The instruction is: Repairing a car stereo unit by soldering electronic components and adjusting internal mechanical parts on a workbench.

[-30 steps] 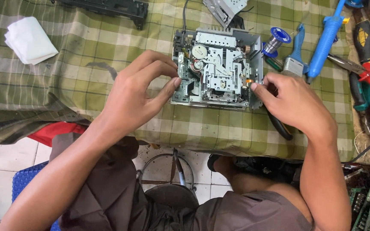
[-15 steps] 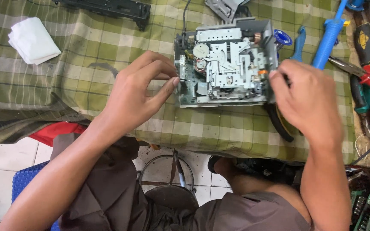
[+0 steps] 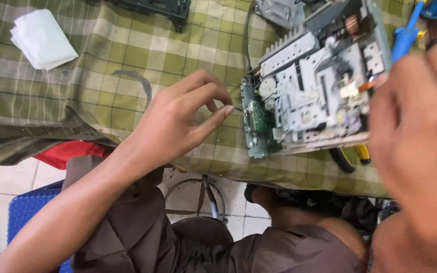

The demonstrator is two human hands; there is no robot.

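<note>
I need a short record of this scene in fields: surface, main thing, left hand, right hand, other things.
surface: table under green checked cloth
main thing: opened metal mechanism, tilted, lying on the cloth
left hand: pinches a small thin part at the mechanism's left edge
right hand: blurred, close to the camera, at the mechanism's right side; grip unclear
other things: folded white cloth; blue-handled tool; yellow-handled pliers

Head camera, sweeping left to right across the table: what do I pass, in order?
Folded white cloth → left hand with fingertips pinched just left of the unit → opened metal mechanism, tilted up → blue-handled tool → right hand, blurred, close to the lens.
</note>
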